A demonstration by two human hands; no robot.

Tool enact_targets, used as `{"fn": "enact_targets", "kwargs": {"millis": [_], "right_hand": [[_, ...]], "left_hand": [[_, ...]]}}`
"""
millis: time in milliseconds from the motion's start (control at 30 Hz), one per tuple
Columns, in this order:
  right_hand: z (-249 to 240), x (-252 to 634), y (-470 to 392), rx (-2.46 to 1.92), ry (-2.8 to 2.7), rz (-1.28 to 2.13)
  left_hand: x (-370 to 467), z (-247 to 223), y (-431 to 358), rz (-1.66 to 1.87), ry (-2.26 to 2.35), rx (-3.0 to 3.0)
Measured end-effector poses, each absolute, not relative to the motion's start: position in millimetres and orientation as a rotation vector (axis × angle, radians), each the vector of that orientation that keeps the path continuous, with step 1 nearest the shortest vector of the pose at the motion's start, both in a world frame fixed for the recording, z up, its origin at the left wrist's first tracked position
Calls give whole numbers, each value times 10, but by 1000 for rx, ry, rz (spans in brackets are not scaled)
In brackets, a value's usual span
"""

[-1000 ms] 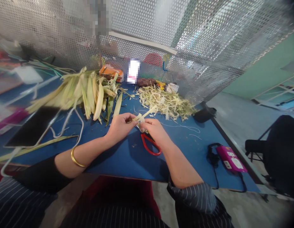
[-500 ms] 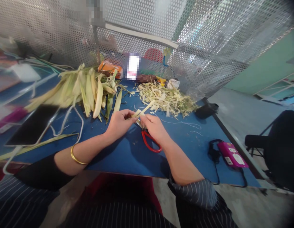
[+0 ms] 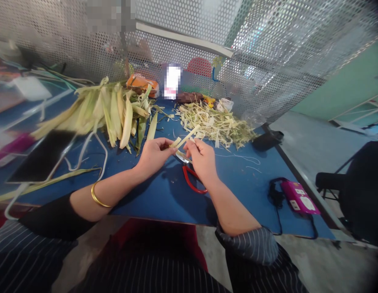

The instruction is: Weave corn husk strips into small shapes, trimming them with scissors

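Note:
My left hand [image 3: 155, 156] pinches pale husk strips [image 3: 189, 136] between thumb and fingers, near the middle of the blue table. Close beside it on the right, my right hand [image 3: 203, 158] has its fingers curled together by the strips; what they pinch is too small to make out. Red-handled scissors [image 3: 193, 183] lie under my right hand, their blades partly hidden. Beyond my left hand lies a bunch of long corn husks [image 3: 112, 110]. A heap of shredded husk [image 3: 218, 124] is spread behind my right hand.
A tablet [image 3: 42, 156] on a white stand is at the left. The blue table [image 3: 164, 203] also bears an orange pack [image 3: 143, 84], a black cup-like object [image 3: 267, 141], loose thread and a magenta box [image 3: 300, 197] with a black cord. A perforated metal screen [image 3: 183, 44] rises behind.
My right hand has shifted slightly up and away from my left fingers, its fingers now more curled. More of the scissor blades shows between the hands. The view has moved slightly.

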State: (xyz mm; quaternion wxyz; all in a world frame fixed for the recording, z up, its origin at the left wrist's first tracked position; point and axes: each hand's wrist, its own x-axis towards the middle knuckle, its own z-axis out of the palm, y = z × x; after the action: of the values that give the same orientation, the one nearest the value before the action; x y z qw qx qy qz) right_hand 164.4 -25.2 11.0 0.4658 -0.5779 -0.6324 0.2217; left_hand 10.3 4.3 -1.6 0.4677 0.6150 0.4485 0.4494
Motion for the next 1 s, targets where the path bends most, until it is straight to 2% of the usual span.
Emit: {"fn": "enact_targets", "kwargs": {"millis": [200,467,1000], "right_hand": [[74,1629,-234,-1310,-1294,694],[56,1627,-226,-1276,-1430,667],[92,1646,-241,-1499,-1495,556]], "left_hand": [[118,-34,59,1111,1068,1423],[147,-67,45,1068,1014,1287],[165,-46,31,1081,1041,1264]]}}
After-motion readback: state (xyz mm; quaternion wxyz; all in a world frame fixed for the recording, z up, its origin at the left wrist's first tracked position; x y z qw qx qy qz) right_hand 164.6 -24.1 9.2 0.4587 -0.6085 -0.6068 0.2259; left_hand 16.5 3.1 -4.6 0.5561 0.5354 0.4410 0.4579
